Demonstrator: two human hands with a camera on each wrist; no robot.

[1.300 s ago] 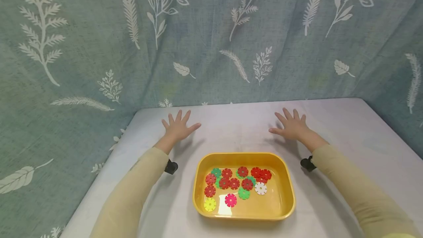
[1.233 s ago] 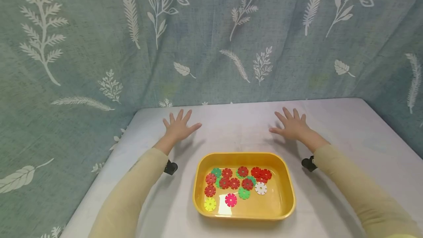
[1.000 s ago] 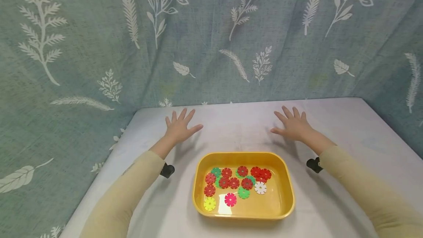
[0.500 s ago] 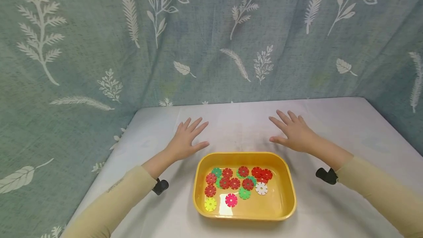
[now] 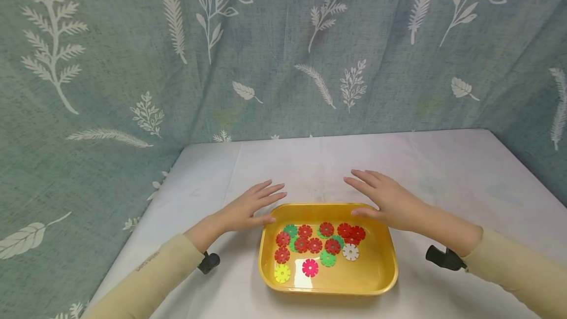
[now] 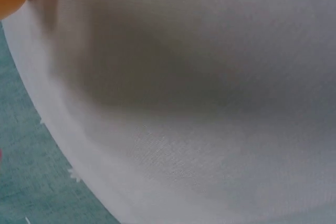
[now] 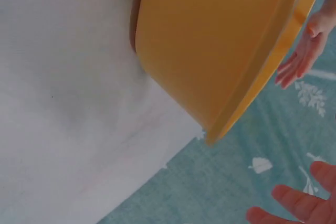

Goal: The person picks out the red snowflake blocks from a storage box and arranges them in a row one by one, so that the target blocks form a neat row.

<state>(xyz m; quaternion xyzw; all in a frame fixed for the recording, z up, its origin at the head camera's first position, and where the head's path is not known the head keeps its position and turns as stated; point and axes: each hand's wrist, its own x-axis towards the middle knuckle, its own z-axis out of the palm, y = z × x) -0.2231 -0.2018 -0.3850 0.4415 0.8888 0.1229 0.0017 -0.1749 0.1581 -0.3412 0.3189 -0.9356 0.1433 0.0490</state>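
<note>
A yellow plastic tray [image 5: 354,279] stands on the white-covered table. In it lie several flat, notched flower-shaped discs: red ones such as this red disc [image 5: 282,255], green ones, a yellow disc [image 5: 282,273], a pink disc [image 5: 310,268] and a white disc [image 5: 350,252]. My left hand [image 5: 248,208] hovers at the tray's far left corner, fingers extended and holding nothing. Over the far right corner my right hand [image 5: 387,201] is held with straight fingers, also without anything in it. The right wrist view shows the tray's outer side [image 7: 210,40] and the right hand's fingertips [image 7: 299,203].
White cloth covers the table [image 5: 310,166] around the tray. A blue-green curtain [image 5: 274,63] with white leaf prints hangs behind and to the left and right sides. A black wrist camera [image 5: 208,263] sits under the left wrist, another black wrist camera [image 5: 444,258] under the right.
Both hands have come back from the far side of the table, inward and nearer, to the tray's far corners. Their spread fingers have drawn closer together. The tray and discs stay put.
</note>
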